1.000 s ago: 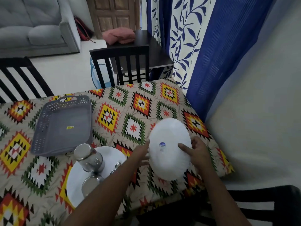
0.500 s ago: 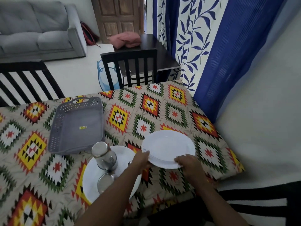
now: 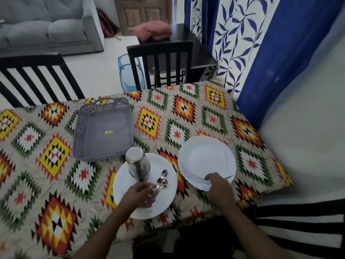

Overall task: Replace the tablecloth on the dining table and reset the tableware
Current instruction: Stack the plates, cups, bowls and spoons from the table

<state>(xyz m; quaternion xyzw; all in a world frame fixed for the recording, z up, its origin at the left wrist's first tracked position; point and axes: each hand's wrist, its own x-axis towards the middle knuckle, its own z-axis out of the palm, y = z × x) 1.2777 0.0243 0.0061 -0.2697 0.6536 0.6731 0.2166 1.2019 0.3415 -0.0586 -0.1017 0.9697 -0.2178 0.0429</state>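
A stack of white scalloped plates (image 3: 205, 159) rests on the patterned tablecloth (image 3: 214, 116) near the table's right end. My right hand (image 3: 219, 185) holds the stack's near rim, fingers curled over the edge. To its left lies a single white plate (image 3: 127, 184) carrying an upside-down steel cup (image 3: 137, 163) and a few spoons (image 3: 162, 179). My left hand (image 3: 141, 195) is blurred over this plate's near half, at the spoon handles. Whether it grips anything is unclear.
An empty grey perforated tray (image 3: 102, 128) sits just behind the single plate. Black slatted chairs stand at the far side (image 3: 160, 62), far left (image 3: 35, 79) and near right (image 3: 298, 227). A blue curtain (image 3: 270, 62) hangs by the table's right end.
The plate stack, held tilted up in both hands, came down flat onto the cloth. My left hand then left it and moved left over the single plate. My right hand stayed on the rim.
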